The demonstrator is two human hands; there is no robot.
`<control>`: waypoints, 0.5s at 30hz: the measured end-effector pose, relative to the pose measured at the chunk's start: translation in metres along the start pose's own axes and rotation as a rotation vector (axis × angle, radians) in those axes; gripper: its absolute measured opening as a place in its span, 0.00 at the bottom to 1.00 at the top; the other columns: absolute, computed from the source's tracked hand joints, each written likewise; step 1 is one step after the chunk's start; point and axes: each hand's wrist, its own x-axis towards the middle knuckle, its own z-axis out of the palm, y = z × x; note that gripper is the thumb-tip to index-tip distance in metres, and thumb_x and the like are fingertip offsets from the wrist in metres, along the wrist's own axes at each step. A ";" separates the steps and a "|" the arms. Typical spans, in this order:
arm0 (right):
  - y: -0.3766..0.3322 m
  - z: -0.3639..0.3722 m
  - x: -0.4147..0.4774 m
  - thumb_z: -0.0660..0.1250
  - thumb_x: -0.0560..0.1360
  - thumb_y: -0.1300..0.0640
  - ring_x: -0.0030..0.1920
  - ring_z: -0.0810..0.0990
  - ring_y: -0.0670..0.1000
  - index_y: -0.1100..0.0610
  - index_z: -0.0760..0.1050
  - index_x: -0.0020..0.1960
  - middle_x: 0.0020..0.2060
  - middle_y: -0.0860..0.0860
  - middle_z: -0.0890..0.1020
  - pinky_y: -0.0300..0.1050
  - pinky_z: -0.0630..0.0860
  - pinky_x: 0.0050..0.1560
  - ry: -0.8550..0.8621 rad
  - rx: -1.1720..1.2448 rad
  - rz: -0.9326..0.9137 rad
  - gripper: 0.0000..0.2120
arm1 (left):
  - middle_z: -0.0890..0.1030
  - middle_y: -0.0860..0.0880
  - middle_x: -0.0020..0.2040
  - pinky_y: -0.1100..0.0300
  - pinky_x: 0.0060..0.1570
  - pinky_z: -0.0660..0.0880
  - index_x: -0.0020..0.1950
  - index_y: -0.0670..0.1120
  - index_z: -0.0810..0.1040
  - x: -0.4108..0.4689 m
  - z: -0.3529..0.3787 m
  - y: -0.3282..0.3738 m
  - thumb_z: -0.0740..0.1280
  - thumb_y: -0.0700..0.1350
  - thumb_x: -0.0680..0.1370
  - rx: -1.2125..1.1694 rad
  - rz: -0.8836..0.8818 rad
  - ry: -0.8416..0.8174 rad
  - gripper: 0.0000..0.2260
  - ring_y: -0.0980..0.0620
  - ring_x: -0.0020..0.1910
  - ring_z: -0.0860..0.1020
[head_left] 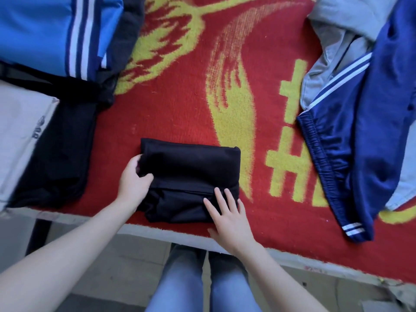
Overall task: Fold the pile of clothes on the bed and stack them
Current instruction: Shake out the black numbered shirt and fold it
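Red blanket (pixel 180 113) with yellow pattern covers the bed (pixel 144 229). Folded black garment (pixel 191 167) at the near edge, centre; long axis parallel to that edge; matte, layered. Left hand (pixel 132 179) grips its left end. Right hand (pixel 227 215) lies flat, fingers straight, on its near-right corner. Folded stack (pixel 56 143) at left edge; loose blue and grey clothes (pixel 371 109) at right edge.

The black garment (pixel 191 167) lies before me near the front edge of the bed (pixel 180 113), folded into a compact rectangle, smooth above, creased below. To my left are folded pieces: blue striped jacket (pixel 45 30), black piece (pixel 60 149), grey piece (pixel 20 131). To my right, unfolded, a dark blue striped garment (pixel 371 143) lies over a light grey one (pixel 337 25).
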 end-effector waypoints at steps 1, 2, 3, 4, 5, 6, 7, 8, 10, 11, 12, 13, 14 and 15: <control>-0.001 0.004 0.003 0.82 0.43 0.43 0.59 0.78 0.63 0.52 0.77 0.61 0.61 0.59 0.78 0.61 0.77 0.48 -0.029 -0.019 -0.002 0.47 | 0.75 0.42 0.57 0.53 0.57 0.70 0.70 0.43 0.65 -0.003 -0.005 -0.004 0.65 0.33 0.73 0.113 0.027 0.052 0.26 0.42 0.58 0.73; -0.003 0.008 0.006 0.82 0.41 0.42 0.60 0.76 0.64 0.52 0.74 0.62 0.61 0.59 0.78 0.63 0.76 0.49 -0.049 -0.029 0.001 0.50 | 0.73 0.38 0.59 0.48 0.58 0.69 0.72 0.42 0.63 -0.007 -0.010 -0.008 0.66 0.35 0.73 0.282 0.172 0.140 0.28 0.39 0.59 0.71; -0.004 0.010 0.008 0.82 0.41 0.43 0.62 0.74 0.64 0.53 0.70 0.64 0.61 0.59 0.78 0.64 0.75 0.50 -0.041 -0.047 0.003 0.53 | 0.71 0.36 0.61 0.44 0.58 0.68 0.71 0.40 0.63 -0.011 -0.012 -0.011 0.65 0.38 0.73 0.455 0.430 0.216 0.27 0.37 0.59 0.69; -0.005 0.009 0.011 0.83 0.43 0.45 0.63 0.70 0.64 0.52 0.66 0.66 0.61 0.59 0.77 0.65 0.74 0.52 -0.023 -0.068 -0.001 0.54 | 0.69 0.35 0.62 0.43 0.58 0.68 0.69 0.40 0.65 -0.015 -0.012 -0.014 0.63 0.40 0.72 0.614 0.748 0.258 0.26 0.37 0.61 0.68; -0.005 0.009 0.012 0.83 0.44 0.46 0.64 0.67 0.63 0.51 0.64 0.66 0.62 0.59 0.77 0.65 0.74 0.53 0.009 -0.089 -0.009 0.54 | 0.68 0.36 0.64 0.43 0.59 0.67 0.68 0.42 0.66 -0.019 -0.008 -0.018 0.62 0.43 0.71 0.741 1.065 0.231 0.25 0.38 0.62 0.67; -0.005 0.009 0.014 0.83 0.46 0.46 0.64 0.65 0.63 0.50 0.63 0.67 0.62 0.60 0.76 0.66 0.73 0.53 0.035 -0.105 -0.016 0.53 | 0.66 0.37 0.67 0.43 0.60 0.65 0.67 0.45 0.67 -0.023 -0.001 -0.025 0.63 0.45 0.70 0.852 1.284 0.144 0.26 0.39 0.65 0.66; -0.003 0.010 0.017 0.83 0.46 0.46 0.65 0.64 0.64 0.49 0.63 0.67 0.64 0.60 0.75 0.68 0.72 0.53 0.056 -0.125 -0.027 0.53 | 0.63 0.37 0.70 0.42 0.62 0.63 0.68 0.47 0.66 -0.026 0.006 -0.031 0.66 0.48 0.68 0.955 1.383 0.044 0.29 0.38 0.69 0.62; -0.002 0.010 0.019 0.83 0.46 0.46 0.65 0.63 0.64 0.49 0.63 0.67 0.65 0.61 0.72 0.69 0.72 0.53 0.065 -0.139 -0.034 0.54 | 0.60 0.37 0.73 0.40 0.63 0.60 0.69 0.49 0.65 -0.026 0.013 -0.040 0.71 0.52 0.65 1.057 1.371 -0.052 0.34 0.36 0.73 0.56; 0.000 0.010 0.024 0.83 0.43 0.43 0.65 0.63 0.64 0.47 0.62 0.67 0.66 0.60 0.66 0.70 0.71 0.53 0.064 -0.155 -0.052 0.57 | 0.57 0.37 0.74 0.34 0.61 0.59 0.71 0.52 0.61 -0.019 0.022 -0.054 0.78 0.59 0.56 1.231 1.183 -0.204 0.48 0.35 0.75 0.47; 0.001 0.010 0.026 0.82 0.43 0.42 0.65 0.64 0.64 0.47 0.62 0.68 0.66 0.60 0.66 0.70 0.71 0.53 0.065 -0.165 -0.060 0.57 | 0.58 0.38 0.73 0.32 0.60 0.60 0.71 0.53 0.60 -0.014 0.023 -0.054 0.79 0.61 0.52 1.275 1.115 -0.246 0.52 0.35 0.74 0.51; 0.002 0.009 0.029 0.83 0.43 0.43 0.65 0.65 0.64 0.47 0.62 0.67 0.66 0.60 0.68 0.70 0.71 0.52 0.068 -0.174 -0.065 0.57 | 0.60 0.38 0.71 0.30 0.58 0.63 0.70 0.53 0.61 -0.009 0.022 -0.051 0.79 0.62 0.50 1.292 1.078 -0.266 0.53 0.36 0.72 0.56; 0.005 0.009 0.031 0.83 0.44 0.46 0.63 0.68 0.64 0.47 0.63 0.67 0.65 0.60 0.72 0.68 0.72 0.52 0.089 -0.189 -0.076 0.55 | 0.62 0.38 0.70 0.30 0.56 0.65 0.69 0.53 0.61 -0.004 0.022 -0.048 0.79 0.62 0.49 1.286 1.072 -0.268 0.53 0.37 0.70 0.60; 0.008 0.007 0.034 0.83 0.48 0.51 0.61 0.72 0.64 0.48 0.64 0.67 0.62 0.60 0.75 0.66 0.74 0.50 0.128 -0.203 -0.097 0.51 | 0.64 0.38 0.69 0.30 0.55 0.66 0.68 0.52 0.63 -0.001 0.021 -0.044 0.79 0.61 0.49 1.267 1.092 -0.247 0.51 0.38 0.68 0.62; 0.013 0.005 0.037 0.81 0.51 0.56 0.57 0.76 0.64 0.49 0.64 0.66 0.59 0.60 0.77 0.62 0.76 0.47 0.186 -0.207 -0.127 0.47 | 0.67 0.37 0.68 0.30 0.53 0.68 0.67 0.52 0.64 0.002 0.021 -0.042 0.80 0.59 0.50 1.232 1.122 -0.215 0.49 0.39 0.67 0.63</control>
